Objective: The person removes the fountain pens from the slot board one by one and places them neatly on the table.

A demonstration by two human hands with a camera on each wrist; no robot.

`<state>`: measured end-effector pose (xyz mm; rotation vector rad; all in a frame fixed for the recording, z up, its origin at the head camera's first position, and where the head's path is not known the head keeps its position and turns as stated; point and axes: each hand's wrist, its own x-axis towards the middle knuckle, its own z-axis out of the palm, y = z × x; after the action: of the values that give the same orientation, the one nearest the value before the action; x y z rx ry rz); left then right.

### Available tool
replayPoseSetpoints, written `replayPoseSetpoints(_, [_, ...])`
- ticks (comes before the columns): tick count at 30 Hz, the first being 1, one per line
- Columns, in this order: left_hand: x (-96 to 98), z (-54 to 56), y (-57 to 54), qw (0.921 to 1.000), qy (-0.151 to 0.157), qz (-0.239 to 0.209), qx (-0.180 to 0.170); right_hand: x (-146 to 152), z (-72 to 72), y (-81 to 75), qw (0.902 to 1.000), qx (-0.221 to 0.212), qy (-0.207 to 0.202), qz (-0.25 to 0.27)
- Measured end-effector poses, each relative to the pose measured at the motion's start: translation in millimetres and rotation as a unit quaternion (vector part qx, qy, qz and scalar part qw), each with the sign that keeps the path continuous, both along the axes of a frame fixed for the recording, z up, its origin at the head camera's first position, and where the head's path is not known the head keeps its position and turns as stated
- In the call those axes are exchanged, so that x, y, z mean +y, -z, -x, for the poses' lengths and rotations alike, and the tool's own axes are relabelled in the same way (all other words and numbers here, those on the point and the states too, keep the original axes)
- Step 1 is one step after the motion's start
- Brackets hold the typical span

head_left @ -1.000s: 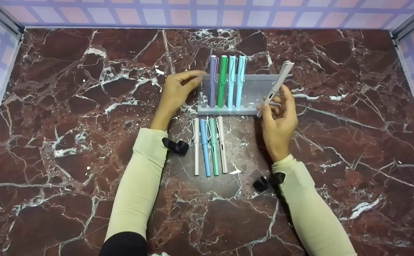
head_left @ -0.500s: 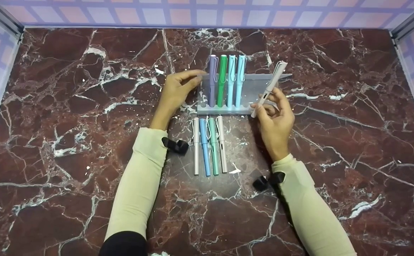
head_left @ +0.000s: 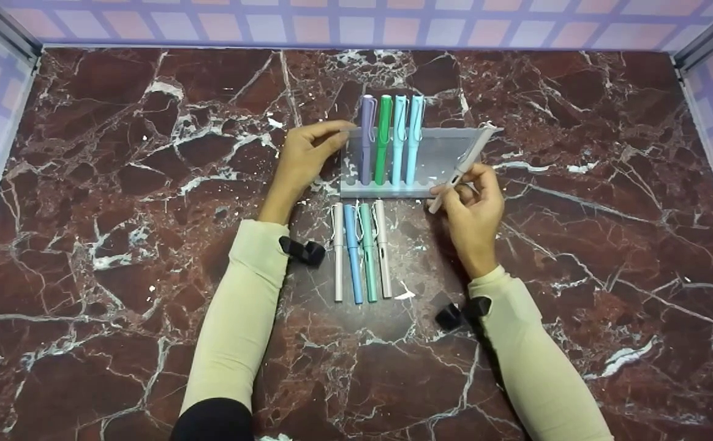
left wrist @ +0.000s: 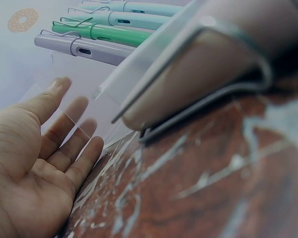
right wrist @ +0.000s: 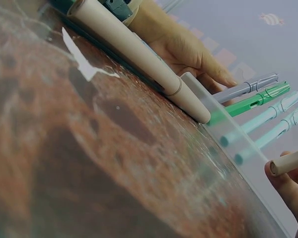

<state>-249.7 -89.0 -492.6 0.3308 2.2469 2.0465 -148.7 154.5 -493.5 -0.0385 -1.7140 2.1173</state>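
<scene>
In the head view, my right hand (head_left: 476,214) pinches a pale grey capped pen (head_left: 468,159) between thumb and fingers. The pen leans over the right end of a clear pen stand (head_left: 445,147), its lower end just past the front ledge. My left hand (head_left: 304,153) holds the stand's left edge, with thumb and fingers at the upper corner. A purple pen (head_left: 366,141), a green pen (head_left: 383,141) and two light blue pens (head_left: 399,141) stand side by side in its left slots, clips up. The right wrist view shows the held pen's end (right wrist: 283,163) at the fingertips.
In front of the stand lie a grey pen (head_left: 339,251), a blue pen (head_left: 353,254), a teal pen (head_left: 369,254) and another grey pen (head_left: 383,251), side by side on the dark red marbled table (head_left: 117,306). Checked walls (head_left: 356,24) border the table.
My right hand has shifted left and toward me, lowering the grey pen in front of the stand's right end. My left hand stays at the stand's left edge.
</scene>
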Motion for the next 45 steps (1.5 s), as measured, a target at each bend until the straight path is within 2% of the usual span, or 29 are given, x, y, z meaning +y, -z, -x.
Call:
replayPoseSetpoints(3, [0.0, -0.1, -0.2, 1.0, -0.002, 0.002, -0.004, 0, -1.0, 0.1, 0.9999, -0.003, 0.004, -0.01])
replayPoseSetpoints(9, [-0.4, -0.4, -1.0, 0.9999, -0.002, 0.0, -0.01, 2, -1.7, 0.1, 0.9966, -0.015, 0.035, -0.073])
replayPoseSetpoints(13, [-0.2, -0.3, -1.2, 0.9999, -0.005, 0.002, -0.013, 3, -2.1, 0.2, 0.9944, -0.02, 0.041, -0.095])
replayPoseSetpoints(18, [0.7, -0.5, -0.9, 0.9998, -0.002, -0.006, -0.017, 4, -2.0, 2.1, 0.9924, -0.005, 0.041, -0.116])
replayPoseSetpoints(22, [1.1, 0.6, 0.1, 1.0, -0.003, -0.005, -0.005, 3, -2.0, 2.2, 0.99, 0.004, 0.041, -0.135])
replayPoseSetpoints(30, [0.2, -0.2, -0.2, 1.0, -0.006, 0.001, -0.004, 3, -3.5, 1.5, 0.9896, -0.005, 0.028, -0.141])
replayPoseSetpoints(35, [-0.1, -0.8, -0.7, 1.0, -0.007, 0.002, -0.006, 2, -10.0, 1.9, 0.9896, -0.015, 0.024, -0.141])
replayPoseSetpoints(39, [0.3, -0.4, 0.5, 1.0, -0.004, 0.001, -0.004, 2, -18.1, 3.7, 0.9861, -0.024, 0.027, -0.162])
replayPoseSetpoints(42, [0.5, 0.4, 1.0, 1.0, -0.004, 0.003, -0.005, 1, -25.5, 4.7, 0.9816, -0.029, 0.029, -0.187])
replayPoseSetpoints(45, [0.1, 0.9, 1.3, 0.9998, -0.01, 0.013, -0.01, 0, -33.5, 6.5, 0.9715, -0.023, 0.024, -0.235])
